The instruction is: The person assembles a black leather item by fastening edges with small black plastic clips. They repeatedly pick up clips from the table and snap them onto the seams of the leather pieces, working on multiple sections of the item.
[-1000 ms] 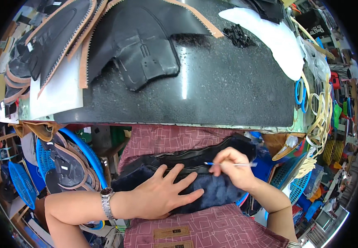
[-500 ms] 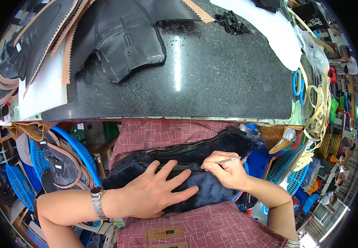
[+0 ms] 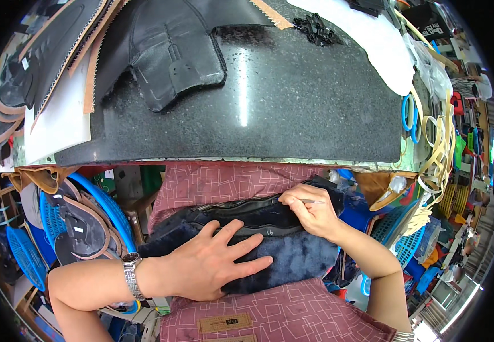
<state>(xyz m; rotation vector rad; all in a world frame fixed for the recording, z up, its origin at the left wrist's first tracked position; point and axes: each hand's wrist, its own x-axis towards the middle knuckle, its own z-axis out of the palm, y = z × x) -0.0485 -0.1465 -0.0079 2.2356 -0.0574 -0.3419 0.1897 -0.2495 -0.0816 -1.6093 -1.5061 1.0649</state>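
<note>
Across my lap lies a dark, plush furry piece (image 3: 284,256) with black smooth strips (image 3: 275,229) along its opened middle. My left hand (image 3: 215,259) rests flat on it, fingers spread, holding it down without gripping anything. In my right hand (image 3: 313,211) a thin silver pen (image 3: 313,202) is pinched, its tip hidden by the fingers near the piece's far edge. A small pale written mark (image 3: 269,232) shows on the black strip between my hands. Under the piece is a maroon apron (image 3: 230,181) patterned with pale lines.
Ahead is a dark speckled worktop (image 3: 315,119). On it lie black leather upper pieces (image 3: 181,62), brown toothed-edge strips (image 3: 94,74) and a white sheet (image 3: 61,131). Blue scissors (image 3: 410,118) hang at its right. Blue baskets (image 3: 107,205) with sole-shaped parts stand at my left.
My right hand has moved up and away from the strip's middle toward the far edge, pen still in it. The pale mark it covered is now visible. My left hand stays put.
</note>
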